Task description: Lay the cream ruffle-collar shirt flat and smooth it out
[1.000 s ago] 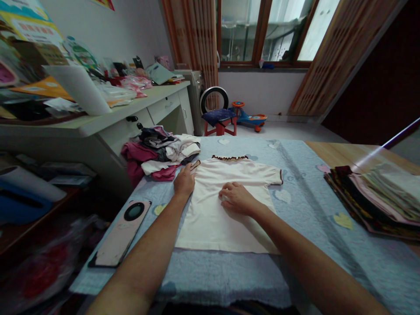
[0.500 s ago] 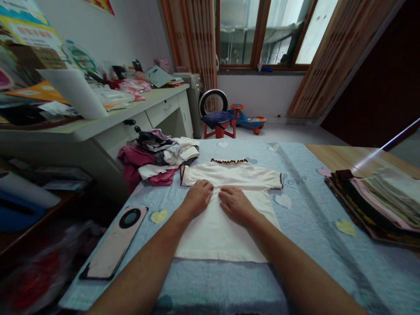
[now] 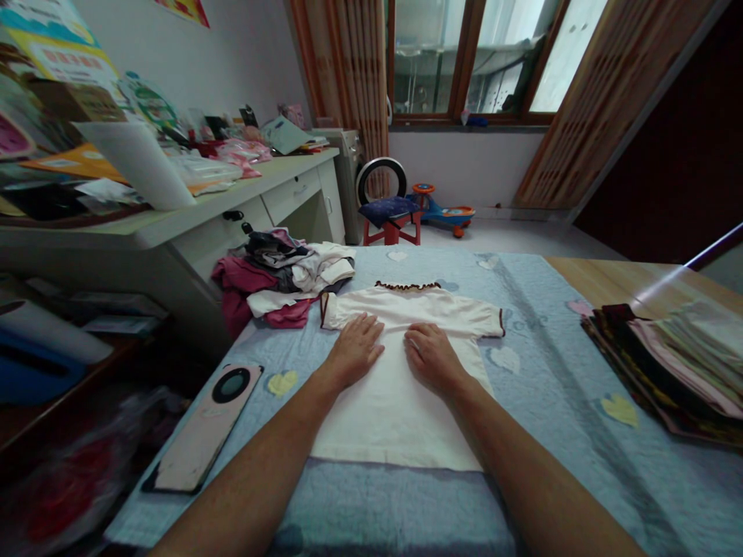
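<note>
A white short-sleeved shirt (image 3: 400,418) lies spread out on a light blue cloth (image 3: 395,507); its collar is ruffled and, like the sleeve ends, edged in dark brown. My left hand (image 3: 357,348) rests flat on the shirt's left chest, fingers stretched forward. On the right chest lies my right hand (image 3: 433,356), its fingers slightly bent and resting on the fabric, with nothing held. Between the two hands a strip of smooth white fabric shows. The collar points away from me and the hem lies nearest.
A heap of crumpled clothes (image 3: 279,278) sits at the back left. Nearer on the left lies a phone (image 3: 203,429). A stack of folded clothes (image 3: 673,367) is at the right. Beyond stand a cluttered desk (image 3: 232,197), a red stool (image 3: 392,228) and a blue ride-on toy (image 3: 441,213).
My hands have moved farther apart over the shirt, the right one shifting rightward. The left hand's fingers are now flatter and more spread. The view has shifted slightly.
</note>
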Tool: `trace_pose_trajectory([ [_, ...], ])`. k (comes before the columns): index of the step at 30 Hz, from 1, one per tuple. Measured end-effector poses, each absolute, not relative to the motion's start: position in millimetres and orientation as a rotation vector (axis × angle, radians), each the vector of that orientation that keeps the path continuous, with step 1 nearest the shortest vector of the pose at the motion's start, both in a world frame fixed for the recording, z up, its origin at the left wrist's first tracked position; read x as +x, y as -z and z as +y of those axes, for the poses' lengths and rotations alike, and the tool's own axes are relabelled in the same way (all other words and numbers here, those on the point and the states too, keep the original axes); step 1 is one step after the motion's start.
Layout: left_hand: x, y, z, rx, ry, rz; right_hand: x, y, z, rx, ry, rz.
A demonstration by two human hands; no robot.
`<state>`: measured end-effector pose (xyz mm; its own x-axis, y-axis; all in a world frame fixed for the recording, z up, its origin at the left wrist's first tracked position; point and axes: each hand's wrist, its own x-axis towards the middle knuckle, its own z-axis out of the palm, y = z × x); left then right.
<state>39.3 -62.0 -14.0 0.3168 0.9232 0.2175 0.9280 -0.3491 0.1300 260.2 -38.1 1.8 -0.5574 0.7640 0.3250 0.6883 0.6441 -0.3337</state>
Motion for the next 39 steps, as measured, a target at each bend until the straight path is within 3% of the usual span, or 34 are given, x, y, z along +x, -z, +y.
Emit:
trace_pose_trajectory([
  [16, 35, 10, -35, -2.515, 0.263, -1.857, 259, 7, -38, -1.167, -0.264, -2.428],
  [23, 30, 1, 1, -2.372, 0.365, -1.919, 259, 4, -36, -1.117, -0.270, -2.383],
  [29, 25, -9, 43, -2.191, 0.499, -2.198, 259, 3, -36, -1.123, -0.273, -2.379],
  [39, 33, -18, 78, -2.121, 0.392, -2.403, 259, 1, -35, -1.201, -0.262, -2.361],
])
